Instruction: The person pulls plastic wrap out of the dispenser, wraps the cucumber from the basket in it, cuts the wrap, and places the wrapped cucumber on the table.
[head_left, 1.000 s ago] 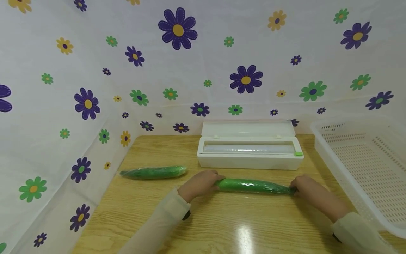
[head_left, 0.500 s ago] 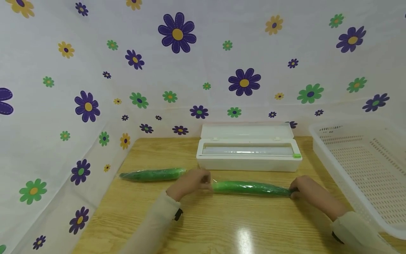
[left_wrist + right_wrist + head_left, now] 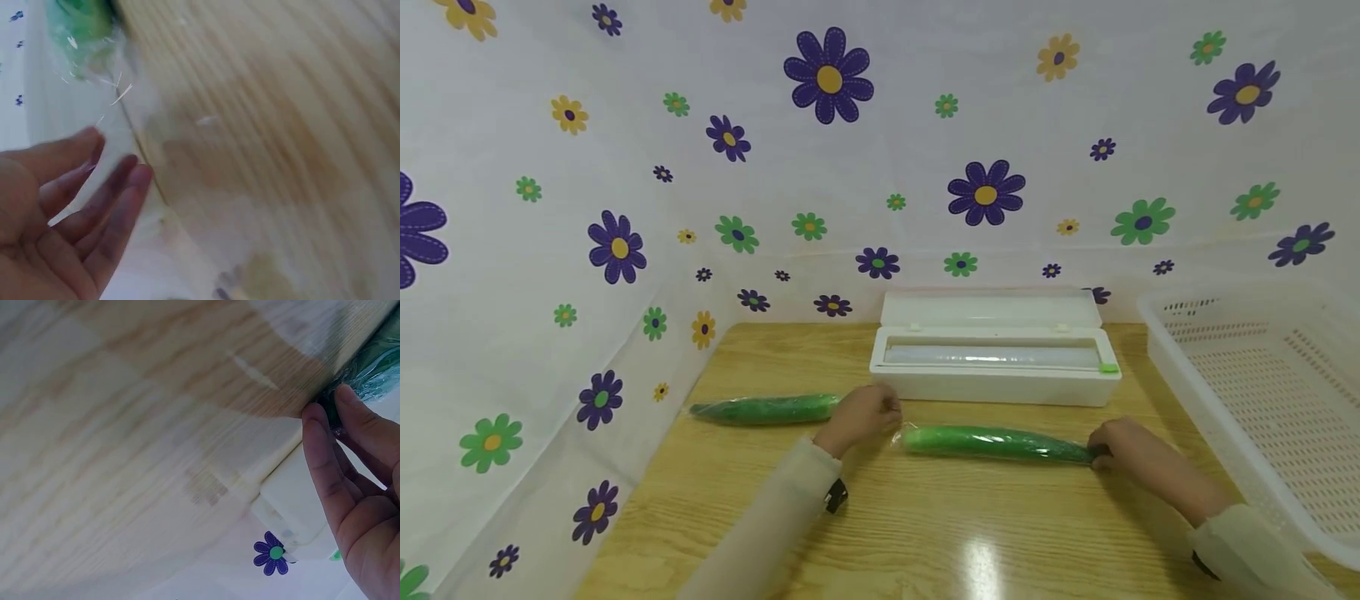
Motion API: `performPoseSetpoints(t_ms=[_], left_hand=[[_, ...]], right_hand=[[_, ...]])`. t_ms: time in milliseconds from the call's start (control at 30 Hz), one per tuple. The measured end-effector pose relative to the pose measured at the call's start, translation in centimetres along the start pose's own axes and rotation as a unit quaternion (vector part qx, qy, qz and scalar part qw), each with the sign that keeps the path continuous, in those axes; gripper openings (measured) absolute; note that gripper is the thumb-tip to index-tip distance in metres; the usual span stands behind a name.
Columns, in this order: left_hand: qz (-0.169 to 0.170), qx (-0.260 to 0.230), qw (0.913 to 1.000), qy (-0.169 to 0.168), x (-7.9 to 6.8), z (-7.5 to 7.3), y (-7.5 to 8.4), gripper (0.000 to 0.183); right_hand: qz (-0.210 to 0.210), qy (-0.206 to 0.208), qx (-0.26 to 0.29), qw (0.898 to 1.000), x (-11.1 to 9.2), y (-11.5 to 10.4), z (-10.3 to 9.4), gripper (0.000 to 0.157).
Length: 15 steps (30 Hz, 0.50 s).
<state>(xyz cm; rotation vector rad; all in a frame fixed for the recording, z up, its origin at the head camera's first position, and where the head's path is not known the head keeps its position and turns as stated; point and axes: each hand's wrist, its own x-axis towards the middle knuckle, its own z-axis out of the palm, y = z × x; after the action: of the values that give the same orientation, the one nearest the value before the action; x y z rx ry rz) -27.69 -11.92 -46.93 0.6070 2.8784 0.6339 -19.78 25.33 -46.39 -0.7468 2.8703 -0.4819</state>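
Observation:
A plastic-wrapped cucumber (image 3: 992,442) lies across the wooden table. My right hand (image 3: 1131,454) pinches its dark, narrow right end between thumb and fingers; the right wrist view shows the wrapped tip (image 3: 331,409) there. My left hand (image 3: 861,417) is just beyond the pale left end, where loose film (image 3: 904,433) sticks out. In the left wrist view the thumb and fingers (image 3: 128,200) are apart with nothing between them, and the wrapped end (image 3: 81,37) lies a short way off. Another wrapped cucumber (image 3: 760,409) lies further left, its right end hidden behind my left hand.
Behind the cucumbers stands a white cling film box (image 3: 996,387), lid raised, with a film roll (image 3: 992,356) inside and a green slider (image 3: 1108,367). A white perforated basket (image 3: 1217,442) sits at the right. A flowered cloth (image 3: 887,150) hangs behind and along the left.
My left hand has let go of the cucumber's left end and moved left, baring that end and its film. The right hand keeps its pinch on the other end.

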Motion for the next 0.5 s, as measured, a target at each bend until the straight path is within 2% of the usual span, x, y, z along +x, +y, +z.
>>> performPoseSetpoints(t_ms=[133,267,500], left_hand=[[-0.010,-0.031,0.9988,0.035,-0.1,-0.4,1.0,0.008],[0.023,-0.050,0.9974,0.047,-0.5,-0.7,1.6,0.006],[0.084,-0.060,0.9941,0.034,-1.8,0.0,1.0,0.005]], right_hand=[[0.000,-0.005,0.003,1.000,0.0,-0.2,0.1,0.017],[0.002,0.009,-0.014,1.000,0.0,-0.3,0.1,0.015],[0.011,0.013,-0.008,1.000,0.0,-0.6,0.1,0.017]])
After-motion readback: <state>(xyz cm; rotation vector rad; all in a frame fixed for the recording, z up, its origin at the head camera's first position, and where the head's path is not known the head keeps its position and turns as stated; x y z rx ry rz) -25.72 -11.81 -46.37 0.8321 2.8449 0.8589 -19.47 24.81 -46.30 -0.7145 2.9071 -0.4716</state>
